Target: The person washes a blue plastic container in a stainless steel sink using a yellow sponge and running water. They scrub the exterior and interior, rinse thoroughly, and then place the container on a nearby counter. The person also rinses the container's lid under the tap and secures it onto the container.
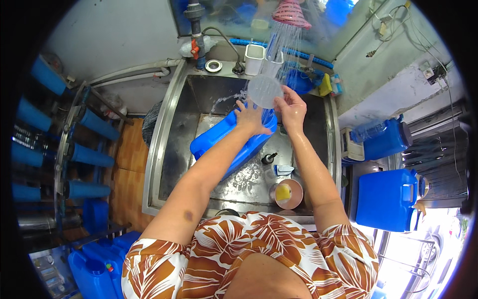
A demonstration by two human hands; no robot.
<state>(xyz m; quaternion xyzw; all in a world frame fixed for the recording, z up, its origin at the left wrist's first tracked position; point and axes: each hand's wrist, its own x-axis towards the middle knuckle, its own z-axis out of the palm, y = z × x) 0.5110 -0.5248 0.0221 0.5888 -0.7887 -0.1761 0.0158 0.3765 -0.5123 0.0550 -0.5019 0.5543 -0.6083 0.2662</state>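
Observation:
A round translucent lid [264,90] is held up under a stream of water falling from a pink shower head [291,13]. My right hand [291,108] grips the lid's right edge. My left hand [250,118] is at the lid's lower left edge and rests over a blue plastic jug [219,142] lying on its side in the steel sink [172,149]. Water splashes over the jug and the sink floor.
A small bowl with a yellow sponge [285,193], a dark bottle cap and a small brush lie in the sink at front right. White cups [254,58] stand behind the sink. Blue jugs [386,199] stand at right and lower left. Blue filter tubes [92,155] hang at left.

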